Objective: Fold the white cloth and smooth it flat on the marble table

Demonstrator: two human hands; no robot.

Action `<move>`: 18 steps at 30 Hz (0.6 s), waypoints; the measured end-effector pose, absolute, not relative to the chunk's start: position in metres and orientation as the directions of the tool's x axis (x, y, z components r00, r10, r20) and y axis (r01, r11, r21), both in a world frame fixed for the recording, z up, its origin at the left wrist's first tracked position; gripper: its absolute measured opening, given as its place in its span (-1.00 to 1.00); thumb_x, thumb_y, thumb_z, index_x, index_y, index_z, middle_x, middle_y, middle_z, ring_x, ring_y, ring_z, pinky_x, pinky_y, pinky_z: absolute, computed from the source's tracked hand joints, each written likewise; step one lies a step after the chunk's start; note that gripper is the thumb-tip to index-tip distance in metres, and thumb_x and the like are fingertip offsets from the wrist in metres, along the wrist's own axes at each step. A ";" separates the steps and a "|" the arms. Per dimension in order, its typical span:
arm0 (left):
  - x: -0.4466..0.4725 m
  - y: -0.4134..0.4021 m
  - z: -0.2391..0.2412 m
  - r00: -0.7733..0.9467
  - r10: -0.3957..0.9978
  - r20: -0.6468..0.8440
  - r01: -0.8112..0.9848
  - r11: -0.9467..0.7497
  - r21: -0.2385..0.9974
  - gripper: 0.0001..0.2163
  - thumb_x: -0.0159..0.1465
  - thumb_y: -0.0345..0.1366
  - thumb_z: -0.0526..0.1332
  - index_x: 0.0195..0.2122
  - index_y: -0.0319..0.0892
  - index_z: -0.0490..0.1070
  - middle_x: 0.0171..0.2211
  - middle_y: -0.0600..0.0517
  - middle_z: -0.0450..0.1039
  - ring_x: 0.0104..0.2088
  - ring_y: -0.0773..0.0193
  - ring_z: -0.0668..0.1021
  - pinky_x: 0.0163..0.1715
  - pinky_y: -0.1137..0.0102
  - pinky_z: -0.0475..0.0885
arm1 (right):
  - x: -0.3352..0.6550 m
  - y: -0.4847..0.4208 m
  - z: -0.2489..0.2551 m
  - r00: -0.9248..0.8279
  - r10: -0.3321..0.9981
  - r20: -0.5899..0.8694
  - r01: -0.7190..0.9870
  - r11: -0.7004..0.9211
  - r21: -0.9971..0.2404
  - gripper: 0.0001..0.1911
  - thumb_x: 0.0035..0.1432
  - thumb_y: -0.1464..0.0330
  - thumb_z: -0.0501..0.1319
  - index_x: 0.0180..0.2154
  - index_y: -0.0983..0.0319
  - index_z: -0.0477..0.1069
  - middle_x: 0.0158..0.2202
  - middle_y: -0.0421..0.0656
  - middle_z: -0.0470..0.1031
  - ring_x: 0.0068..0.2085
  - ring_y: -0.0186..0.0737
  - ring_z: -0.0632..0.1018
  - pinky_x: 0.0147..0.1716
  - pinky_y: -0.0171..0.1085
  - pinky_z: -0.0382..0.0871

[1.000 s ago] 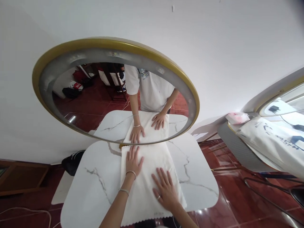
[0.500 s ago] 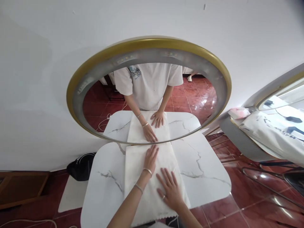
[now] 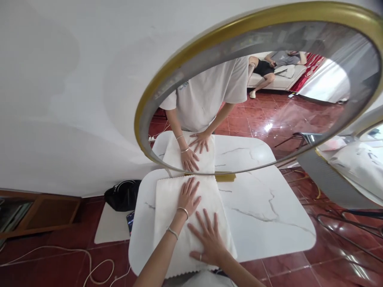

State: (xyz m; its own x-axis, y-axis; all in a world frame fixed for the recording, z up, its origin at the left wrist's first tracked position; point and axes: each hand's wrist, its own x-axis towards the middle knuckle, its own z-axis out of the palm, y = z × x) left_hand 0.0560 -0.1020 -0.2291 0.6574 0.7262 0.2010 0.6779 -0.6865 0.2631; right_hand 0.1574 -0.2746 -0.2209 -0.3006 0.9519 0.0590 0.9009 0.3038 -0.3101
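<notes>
I see one white cloth [image 3: 191, 223] spread flat along the middle of the one white marble table [image 3: 269, 215], its near scalloped edge hanging at the table's front. My two hands lie on it, both flat with fingers spread, clamped on nothing. The left hand [image 3: 188, 196] rests palm down on the far half of the cloth; I count two thin bracelets [image 3: 182, 210] on that wrist. The right hand [image 3: 209, 239] lies just beside it, nearer to me, with one ring on a finger. The hands are close together but I cannot tell whether they touch.

One round mirror [image 3: 248, 20] with a gold rim stands against the white wall at the table's far edge, and it repeats the table, the cloth and both hands. In the mirror I also see one other person lying on a sofa.

On the red tiled floor [image 3: 74, 259] to the left sits one black bag [image 3: 122, 194], one white mat beside it, and one pale cable [image 3: 89, 263] looping across the tiles.
</notes>
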 end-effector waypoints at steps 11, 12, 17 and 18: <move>-0.030 -0.103 -0.218 0.203 0.970 0.138 0.953 -0.228 0.198 -0.54 0.34 -0.18 0.06 0.27 -0.03 0.19 0.37 -0.17 -0.10 0.36 -0.15 -0.05 0.23 -0.19 -0.08 | 0.131 -0.194 -0.228 -0.116 0.930 0.350 0.943 0.214 -0.257 -0.32 0.31 0.40 -0.03 0.37 0.27 -0.27 0.32 0.01 0.09 0.34 -0.05 0.08 0.21 -0.01 0.18; -0.031 -0.103 -0.218 0.183 0.975 0.125 0.958 -0.206 0.201 -0.54 0.33 -0.15 0.08 0.26 -0.01 0.20 0.37 -0.15 -0.09 0.36 -0.17 -0.05 0.23 -0.20 -0.09 | 0.131 -0.180 -0.229 -0.113 0.928 0.354 0.949 0.207 -0.240 -0.32 0.32 0.39 -0.04 0.37 0.29 -0.29 0.34 0.02 0.05 0.35 -0.04 0.05 0.22 0.00 0.16; -0.028 -0.080 -0.218 0.176 0.978 0.110 0.951 -0.198 0.237 -0.51 0.30 -0.14 0.11 0.27 0.05 0.17 0.38 -0.08 -0.12 0.36 -0.14 -0.08 0.25 -0.18 -0.16 | 0.123 -0.120 -0.229 -0.072 0.935 0.347 0.968 0.150 -0.203 -0.32 0.32 0.32 -0.04 0.36 0.40 -0.23 0.35 0.09 0.00 0.35 0.01 0.02 0.24 0.03 0.08; -0.027 -0.071 -0.218 0.171 0.979 0.108 0.950 -0.193 0.246 -0.51 0.30 -0.13 0.11 0.27 0.06 0.17 0.38 -0.07 -0.12 0.36 -0.14 -0.08 0.25 -0.18 -0.17 | 0.120 -0.111 -0.228 -0.055 0.940 0.337 0.971 0.129 -0.201 -0.35 0.32 0.32 -0.05 0.35 0.41 -0.16 0.34 0.09 0.03 0.35 0.01 0.04 0.25 0.03 0.07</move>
